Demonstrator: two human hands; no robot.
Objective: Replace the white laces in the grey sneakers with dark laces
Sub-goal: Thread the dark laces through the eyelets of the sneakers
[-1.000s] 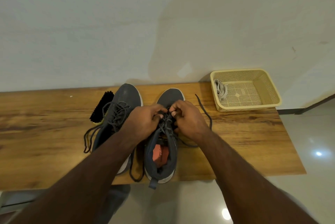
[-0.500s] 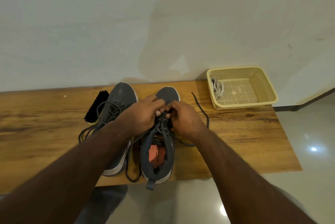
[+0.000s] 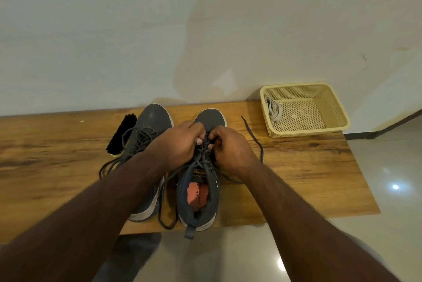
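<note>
Each grip is clamped on the dark lace (image 3: 206,144): the left hand (image 3: 180,142) and the right hand (image 3: 228,147) pinch it with curled fingers over the eyelets of the right sneaker (image 3: 201,181). That shoe stands on the bench (image 3: 296,167) just beside the left sneaker (image 3: 148,126), already laced dark. White laces (image 3: 272,110) lie in the cream basket (image 3: 338,108); a black brush (image 3: 120,133) rests beside the left sneaker.

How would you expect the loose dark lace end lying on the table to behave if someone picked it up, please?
The lace would probably flop: it lies in a thin, loose curve on the table. It likely weighs almost nothing. Lifting it may tug the right sneaker, since it runs back toward the eyelets where both hands work.
</note>
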